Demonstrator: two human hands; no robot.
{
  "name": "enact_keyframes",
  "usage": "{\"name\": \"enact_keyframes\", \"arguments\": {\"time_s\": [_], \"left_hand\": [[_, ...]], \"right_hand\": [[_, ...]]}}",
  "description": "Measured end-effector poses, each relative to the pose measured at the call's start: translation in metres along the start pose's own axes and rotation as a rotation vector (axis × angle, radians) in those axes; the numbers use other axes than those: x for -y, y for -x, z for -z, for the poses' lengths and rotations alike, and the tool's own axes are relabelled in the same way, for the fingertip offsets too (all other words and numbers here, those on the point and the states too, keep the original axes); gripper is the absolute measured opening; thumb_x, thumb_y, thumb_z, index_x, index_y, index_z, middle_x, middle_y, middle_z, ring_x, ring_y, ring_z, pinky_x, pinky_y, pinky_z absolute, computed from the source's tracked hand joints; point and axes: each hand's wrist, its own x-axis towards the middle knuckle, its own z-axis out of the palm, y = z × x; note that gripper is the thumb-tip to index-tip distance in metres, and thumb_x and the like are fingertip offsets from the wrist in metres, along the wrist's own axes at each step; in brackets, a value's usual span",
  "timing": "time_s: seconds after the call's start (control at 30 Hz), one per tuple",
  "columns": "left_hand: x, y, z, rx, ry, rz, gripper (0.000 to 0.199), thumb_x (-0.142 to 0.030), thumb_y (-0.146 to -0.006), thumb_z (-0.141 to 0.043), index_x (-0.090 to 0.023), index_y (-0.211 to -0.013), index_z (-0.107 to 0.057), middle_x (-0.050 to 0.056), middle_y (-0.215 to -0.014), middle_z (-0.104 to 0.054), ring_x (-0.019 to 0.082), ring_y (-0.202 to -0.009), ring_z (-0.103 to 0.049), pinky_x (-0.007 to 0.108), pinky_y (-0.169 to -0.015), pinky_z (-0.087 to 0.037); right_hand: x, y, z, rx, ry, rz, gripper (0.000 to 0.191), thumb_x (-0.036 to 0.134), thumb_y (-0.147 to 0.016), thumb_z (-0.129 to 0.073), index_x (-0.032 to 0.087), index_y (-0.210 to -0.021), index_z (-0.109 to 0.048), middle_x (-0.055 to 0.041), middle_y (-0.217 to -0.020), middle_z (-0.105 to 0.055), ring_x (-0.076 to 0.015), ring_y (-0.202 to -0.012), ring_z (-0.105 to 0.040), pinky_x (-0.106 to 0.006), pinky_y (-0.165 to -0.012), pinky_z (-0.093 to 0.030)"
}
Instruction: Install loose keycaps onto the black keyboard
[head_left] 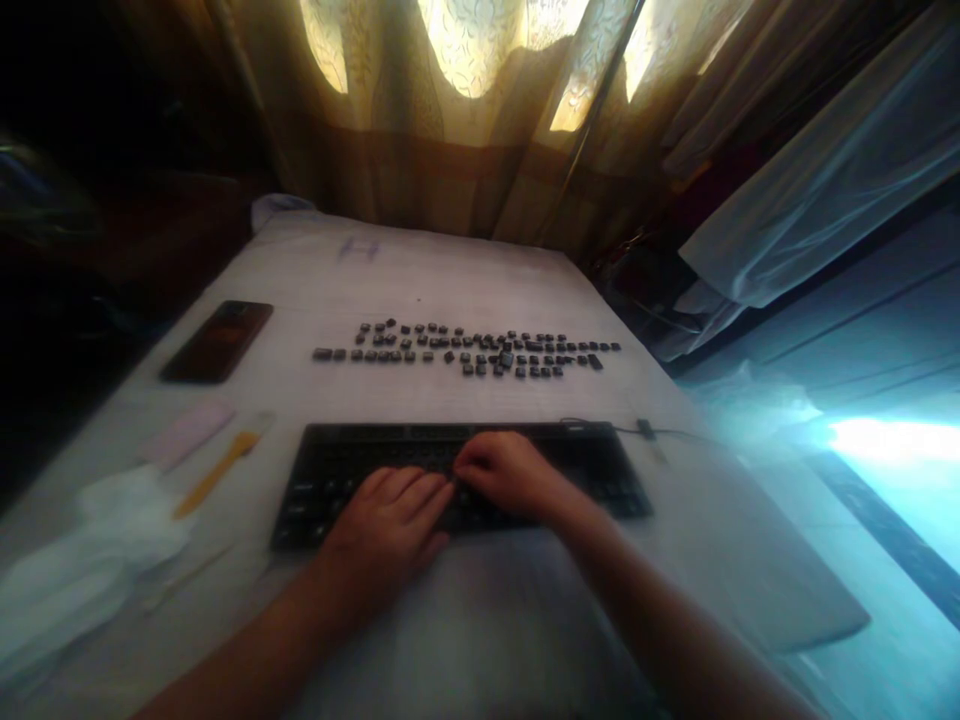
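Observation:
A black keyboard point(600, 470) lies across the near part of the table, and keys show at its left end. My left hand point(394, 520) rests palm down on its middle, fingers stretched out side by side. Right beside those fingertips, my right hand point(506, 470) is curled, thumb and forefinger pinched together at the keyboard. Whatever sits in that pinch is too small and blurred to make out. Beyond the keyboard, many loose black keycaps point(506, 360) are spread in uneven rows.
A dark phone point(217, 342) lies at the left. Nearer are a pink piece point(191, 432), a yellow brush-like tool point(214, 478), a crumpled white cloth or tissue point(120, 535) and a thin stick point(187, 578). A cable point(679, 433) runs off rightward. Curtains point(450, 130) hang behind the table.

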Motion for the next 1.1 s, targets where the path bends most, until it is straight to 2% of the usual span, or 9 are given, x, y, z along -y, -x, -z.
{"name": "enact_keyframes", "arguments": {"time_s": [0.47, 0.67, 0.8, 0.83, 0.9, 0.93, 1.0, 1.1], "left_hand": [[0.001, 0.002, -0.001, 0.015, 0.011, 0.011, 0.031, -0.025, -0.093, -0.053, -0.016, -0.118, -0.067, 0.009, -0.112, -0.073, 0.025, -0.102, -0.065, 0.043, -0.091, -0.05], [0.002, 0.0, 0.003, -0.039, 0.002, -0.017, 0.029, -0.024, -0.094, -0.05, -0.015, -0.116, -0.067, 0.009, -0.11, -0.074, 0.024, -0.1, -0.065, 0.041, -0.089, -0.051], [0.003, 0.006, -0.012, -0.126, -0.022, -0.042, 0.028, -0.024, -0.093, -0.05, -0.018, -0.115, -0.067, 0.005, -0.107, -0.074, 0.021, -0.098, -0.065, 0.037, -0.089, -0.051], [0.004, 0.008, -0.018, -0.16, -0.032, -0.038, 0.028, -0.024, -0.093, -0.049, -0.019, -0.114, -0.067, 0.004, -0.107, -0.074, 0.021, -0.099, -0.065, 0.037, -0.089, -0.05], [0.006, 0.012, -0.03, -0.303, -0.044, 0.009, 0.026, -0.026, -0.093, -0.048, -0.02, -0.109, -0.068, 0.004, -0.102, -0.075, 0.022, -0.096, -0.065, 0.038, -0.089, -0.049], [0.007, 0.013, -0.033, -0.309, -0.05, 0.012, 0.026, -0.027, -0.092, -0.05, -0.021, -0.109, -0.068, 0.004, -0.103, -0.074, 0.022, -0.096, -0.065, 0.038, -0.09, -0.049], [0.008, 0.013, -0.033, -0.273, -0.053, -0.006, 0.027, -0.027, -0.09, -0.053, -0.022, -0.112, -0.067, 0.004, -0.104, -0.074, 0.021, -0.097, -0.065, 0.037, -0.09, -0.05], [0.009, 0.01, -0.02, -0.17, -0.042, -0.037, 0.03, -0.024, -0.09, -0.054, -0.022, -0.117, -0.066, 0.003, -0.108, -0.074, 0.02, -0.099, -0.066, 0.034, -0.089, -0.052]], "right_hand": [[0.0, 0.001, 0.002, -0.018, -0.046, 0.001, 0.02, 0.013, -0.082, -0.061, 0.019, -0.089, -0.079, -0.0059, -0.092, -0.078, -0.0186, -0.086, -0.07, -0.027, -0.081, -0.049], [-0.008, 0.003, 0.003, -0.012, -0.3, 0.002, 0.017, 0.014, -0.083, -0.062, 0.018, -0.087, -0.078, -0.0029, -0.087, -0.078, -0.0166, -0.079, -0.07, -0.025, -0.074, -0.051], [-0.014, 0.002, 0.004, -0.022, -0.417, -0.019, 0.016, 0.014, -0.082, -0.063, 0.017, -0.085, -0.078, -0.0031, -0.083, -0.077, -0.0165, -0.077, -0.07, -0.024, -0.071, -0.051], [-0.015, 0.001, 0.004, -0.043, -0.414, -0.018, 0.015, 0.014, -0.082, -0.063, 0.016, -0.085, -0.078, -0.0036, -0.083, -0.077, -0.0168, -0.078, -0.07, -0.025, -0.071, -0.051], [-0.019, -0.004, 0.008, -0.093, -0.381, -0.008, 0.015, 0.015, -0.082, -0.063, 0.016, -0.085, -0.078, -0.0043, -0.083, -0.077, -0.0172, -0.079, -0.07, -0.025, -0.073, -0.051], [-0.021, -0.008, 0.011, -0.119, -0.348, -0.001, 0.015, 0.016, -0.083, -0.063, 0.016, -0.085, -0.078, -0.0045, -0.084, -0.077, -0.0173, -0.079, -0.07, -0.026, -0.074, -0.051], [-0.026, -0.018, 0.019, -0.178, -0.24, -0.001, 0.016, 0.019, -0.085, -0.062, 0.017, -0.087, -0.078, -0.005, -0.086, -0.077, -0.0175, -0.081, -0.069, -0.026, -0.076, -0.05], [-0.032, -0.037, 0.03, -0.285, 0.037, -0.053, 0.02, 0.021, -0.09, -0.058, 0.018, -0.096, -0.077, -0.0059, -0.096, -0.076, -0.0172, -0.091, -0.069, -0.026, -0.082, -0.048]]}}
